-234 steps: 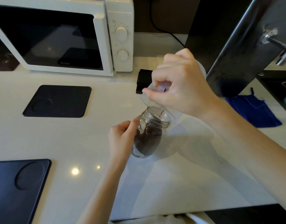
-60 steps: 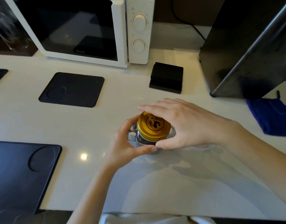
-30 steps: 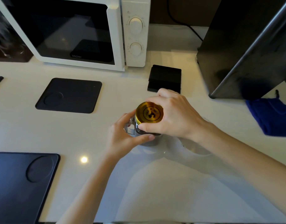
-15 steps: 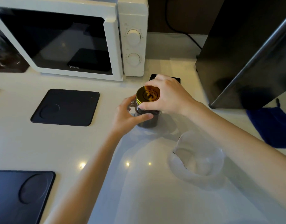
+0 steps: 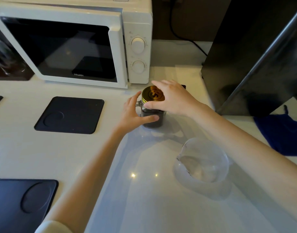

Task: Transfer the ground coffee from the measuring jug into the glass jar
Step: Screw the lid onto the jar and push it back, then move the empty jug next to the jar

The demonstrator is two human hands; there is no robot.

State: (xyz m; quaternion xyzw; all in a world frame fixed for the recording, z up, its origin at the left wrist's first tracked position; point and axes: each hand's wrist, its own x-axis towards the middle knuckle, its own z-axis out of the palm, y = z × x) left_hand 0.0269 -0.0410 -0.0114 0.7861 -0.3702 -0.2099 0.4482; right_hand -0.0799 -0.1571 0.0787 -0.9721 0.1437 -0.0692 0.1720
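Note:
The glass jar (image 5: 152, 122) stands upright on the white counter (image 5: 26, 152), dark ground coffee filling its lower part and a gold lid (image 5: 152, 95) on top. My left hand (image 5: 133, 115) wraps the jar's left side near its small handle, thumb across the front. My right hand (image 5: 173, 98) grips the lid's rim from the right. The clear measuring jug (image 5: 202, 161) sits apart at the near right, looking empty, with nothing holding it.
A white microwave (image 5: 77, 42) stands at the back left. A black appliance (image 5: 255, 56) rises at the right, with a blue cloth (image 5: 282, 132) below it. Black mats lie at the left (image 5: 70, 115) and near left (image 5: 18, 202). A small black block (image 5: 184, 86) peeks out behind my right hand.
The jar was open while the jug poured into it; it now wears the gold lid. Both hands have slid the jar away, toward the microwave. The jug stands on the counter.

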